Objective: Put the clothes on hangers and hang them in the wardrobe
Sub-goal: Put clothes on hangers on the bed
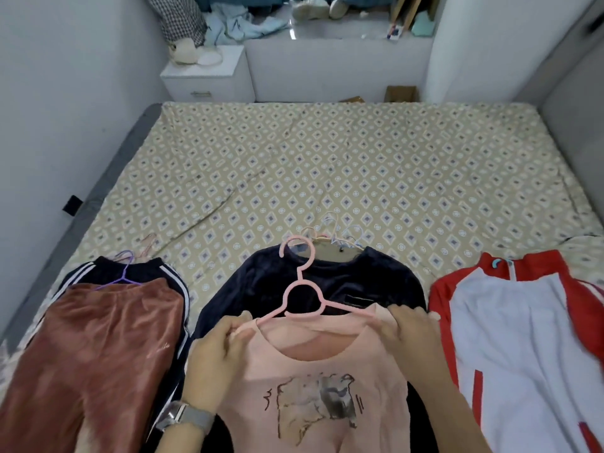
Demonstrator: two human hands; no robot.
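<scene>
pink top (323, 371) lay on bed (294, 165) over navy sweater (359, 279) | left hand (217, 358), right hand (408, 328) pinched its shoulders onto pink hanger (302, 299) | likely soft, light; grip shoulder seams

1. Pink t-shirt (313, 387), animal print on chest, lies front-up at near centre on top of dark navy sweater (343, 282).
2. Pink hanger (302, 299) partly inside the pink collar, hook pointing away.
3. Rust velvet garment (98, 354) on purple hanger (125, 273), left, over striped dark trousers (163, 273).
4. Red-white jacket (523, 322), right.
</scene>
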